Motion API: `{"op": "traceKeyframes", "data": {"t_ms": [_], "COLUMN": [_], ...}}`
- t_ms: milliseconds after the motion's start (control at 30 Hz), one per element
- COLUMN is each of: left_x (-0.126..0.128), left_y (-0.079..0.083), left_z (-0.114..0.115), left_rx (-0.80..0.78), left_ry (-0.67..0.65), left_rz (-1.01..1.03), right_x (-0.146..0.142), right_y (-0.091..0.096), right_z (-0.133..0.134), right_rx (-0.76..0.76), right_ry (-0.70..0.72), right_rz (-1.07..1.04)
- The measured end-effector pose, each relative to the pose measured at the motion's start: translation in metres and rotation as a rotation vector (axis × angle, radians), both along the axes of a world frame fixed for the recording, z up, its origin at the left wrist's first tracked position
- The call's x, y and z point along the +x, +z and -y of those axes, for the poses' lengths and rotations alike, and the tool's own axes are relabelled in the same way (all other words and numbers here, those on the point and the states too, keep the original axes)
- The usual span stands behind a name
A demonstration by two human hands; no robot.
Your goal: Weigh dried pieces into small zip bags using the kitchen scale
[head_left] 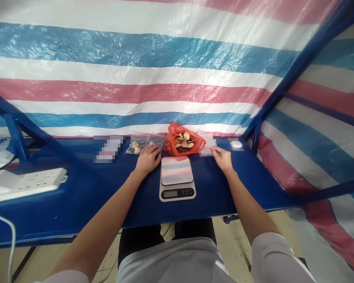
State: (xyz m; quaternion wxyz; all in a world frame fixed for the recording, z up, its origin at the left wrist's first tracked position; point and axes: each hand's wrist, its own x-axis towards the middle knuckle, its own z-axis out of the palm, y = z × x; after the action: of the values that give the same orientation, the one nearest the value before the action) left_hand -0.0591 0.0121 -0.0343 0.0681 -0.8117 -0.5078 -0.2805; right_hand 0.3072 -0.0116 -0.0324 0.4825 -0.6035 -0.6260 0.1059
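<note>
Dried slices (135,148) lie in a clear bag (144,140) at eleven o'clock by your open left hand (147,160), more fill an orange bag (168,145) at twelve, and your narrowed right hand (222,159) touches a second clear bag (208,144) at one, grip unclear; keep that touch light.

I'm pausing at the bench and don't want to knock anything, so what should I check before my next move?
1. Scale sits flat on the blue bench: ok.
2. Scale display is readable: cannot tell, the digits are too dim.
3. Orange bag is open, with dried slices showing: ok.
4. Left hand is touching the clear bag of slices: cannot tell, the fingertips are at its edge.
5. Right hand is off the scale, with its fingertips at the flat clear bag: ok.
</note>
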Motion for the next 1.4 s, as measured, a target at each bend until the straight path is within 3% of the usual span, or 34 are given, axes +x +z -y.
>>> {"op": "traceKeyframes", "data": {"t_ms": [133, 333, 500, 633, 733, 867, 1033, 1100, 1233, 1400], "left_x": [-0.001, -0.003, 0.009, 0.03, 0.047, 0.063, 0.07, 0.07, 0.068, 0.055], "left_y": [0.001, 0.008, 0.036, 0.062, 0.075, 0.079, 0.077, 0.078, 0.08, 0.08], "left_z": [0.0, -0.001, 0.01, 0.027, 0.04, 0.05, 0.053, 0.054, 0.052, 0.045], "left_rx": [0.004, -0.018, -0.047, -0.204, -0.359, -0.544, -0.978, -1.053, -0.99, -0.767], "left_ry": [0.003, -0.01, -0.068, -0.16, -0.214, -0.195, -0.153, -0.17, -0.201, -0.283], "left_rz": [0.027, 0.162, 0.35, 0.533, 0.639, 0.732, 1.158, 1.337, 1.559, 1.503], "right_x": [0.007, -0.005, -0.041, -0.074, -0.096, -0.121, -0.136, -0.137, -0.131, -0.114], "right_y": [0.018, 0.062, 0.087, 0.095, 0.098, 0.097, 0.087, 0.082, 0.073, 0.06], "right_z": [0.003, 0.01, 0.016, 0.018, 0.018, 0.018, 0.019, 0.019, 0.019, 0.022], "right_rx": [-0.009, 0.064, 0.075, 0.017, -0.041, -0.094, -0.147, -0.173, -0.16, -0.225], "right_ry": [-0.008, 0.092, 0.204, 0.337, 0.437, 0.544, 0.561, 0.543, 0.522, 0.524], "right_rz": [-0.212, -0.503, -0.694, -0.853, -0.984, -1.208, -1.331, -1.336, -1.318, -1.194]}}
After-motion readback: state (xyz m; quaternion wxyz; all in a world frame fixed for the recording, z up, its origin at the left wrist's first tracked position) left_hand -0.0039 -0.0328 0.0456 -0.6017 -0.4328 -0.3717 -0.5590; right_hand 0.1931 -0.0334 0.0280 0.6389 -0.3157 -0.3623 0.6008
